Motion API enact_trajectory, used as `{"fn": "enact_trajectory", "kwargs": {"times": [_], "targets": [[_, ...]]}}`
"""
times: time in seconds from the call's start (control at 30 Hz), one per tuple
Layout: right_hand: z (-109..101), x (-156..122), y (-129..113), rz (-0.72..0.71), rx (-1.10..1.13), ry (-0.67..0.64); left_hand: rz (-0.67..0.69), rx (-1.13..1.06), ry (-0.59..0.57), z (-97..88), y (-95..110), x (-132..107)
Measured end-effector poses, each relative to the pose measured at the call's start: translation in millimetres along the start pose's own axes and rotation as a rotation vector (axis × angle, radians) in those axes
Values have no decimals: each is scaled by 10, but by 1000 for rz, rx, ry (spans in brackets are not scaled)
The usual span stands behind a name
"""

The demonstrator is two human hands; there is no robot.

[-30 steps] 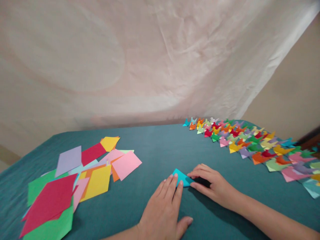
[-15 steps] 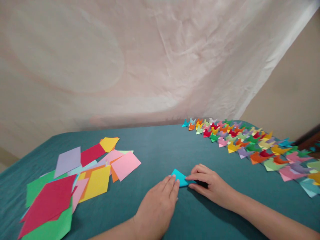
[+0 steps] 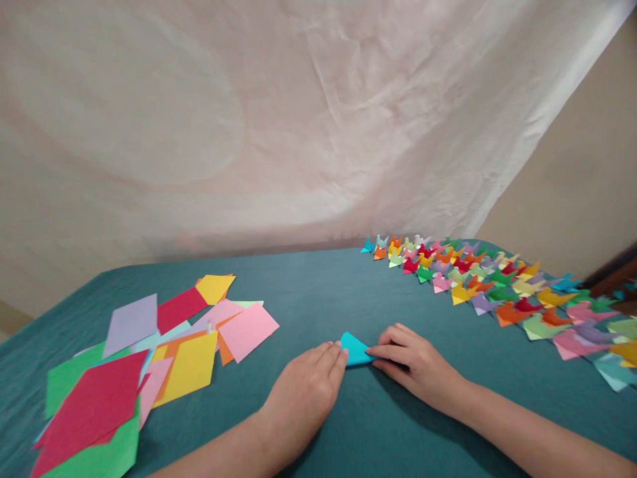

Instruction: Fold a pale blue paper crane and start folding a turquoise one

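Observation:
A small folded piece of blue origami paper (image 3: 355,352) lies on the teal cloth in front of me, its peak pointing away. My left hand (image 3: 307,388) covers its left end, fingers together and pressing it to the cloth; the thumb is hidden. At the other end, my right hand (image 3: 415,362) pinches the pointed right corner between thumb and forefinger. The part of the paper under my left fingers cannot be seen.
Loose coloured paper sheets, among them a red sheet (image 3: 99,405) and a yellow sheet (image 3: 192,368), overlap on the left. Rows of folded paper birds (image 3: 497,282) stand along the right. A pale cloth (image 3: 279,119) hangs behind the teal-covered table (image 3: 298,285).
My left hand has slid slightly left and back toward the paper's left end, baring more of it. The right fingers have closed more tightly at the right corner.

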State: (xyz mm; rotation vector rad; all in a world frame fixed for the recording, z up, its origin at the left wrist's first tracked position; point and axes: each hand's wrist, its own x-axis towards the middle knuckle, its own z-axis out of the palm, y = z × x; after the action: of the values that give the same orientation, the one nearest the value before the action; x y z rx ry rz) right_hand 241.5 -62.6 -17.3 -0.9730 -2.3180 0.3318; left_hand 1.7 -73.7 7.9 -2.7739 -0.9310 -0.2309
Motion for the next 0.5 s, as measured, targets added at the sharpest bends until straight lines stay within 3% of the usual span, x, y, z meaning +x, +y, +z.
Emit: {"fn": "enact_trajectory", "kwargs": {"times": [0.3,0.5], "targets": [[33,47,38,38,-45,37,2,29,62,8,-150,79],[38,42,35,48,-23,30,5,43,76,1,-136,72]]}}
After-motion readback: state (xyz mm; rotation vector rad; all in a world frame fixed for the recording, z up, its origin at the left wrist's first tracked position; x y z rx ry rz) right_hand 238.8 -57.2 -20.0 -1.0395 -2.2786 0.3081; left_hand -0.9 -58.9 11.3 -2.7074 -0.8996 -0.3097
